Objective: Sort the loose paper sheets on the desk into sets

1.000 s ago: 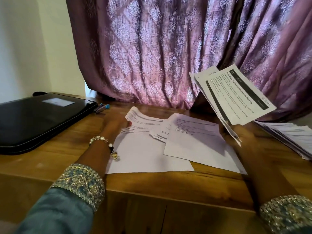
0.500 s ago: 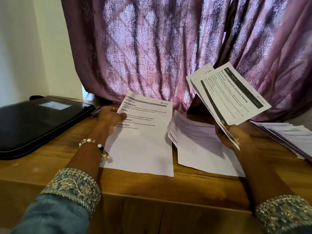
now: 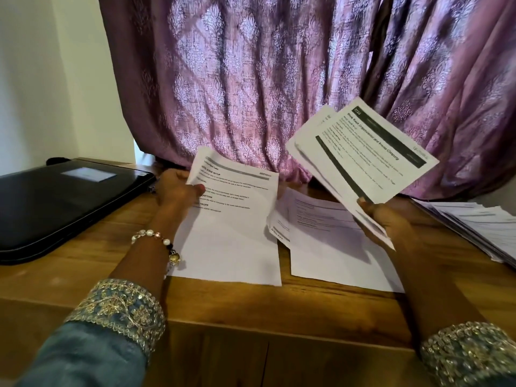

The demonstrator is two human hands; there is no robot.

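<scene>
So the left hand (image 3: 178, 188) has a printed sheet (image 3: 231, 219) pinched at its upper left edge, thumb on top and fingers curled behind, and the top of that page is tilted up off the wooden desk (image 3: 83, 275) while the bottom edge sits on the wood. The right hand (image 3: 391, 222) is curled around the lower corner of a small fan of sheets (image 3: 363, 152), held up in the air in front of the purple curtain (image 3: 251, 79), the front page showing a dark header bar. Between the two hands, a couple more loose sheets (image 3: 329, 241) lie flat on the desk, overlapping each other, just beside the lifted page. Off at the right edge of the desk there's a stack of papers (image 3: 485, 227). A closed black case (image 3: 55, 202) lies at the left end of the desk, well apart from the papers.
</scene>
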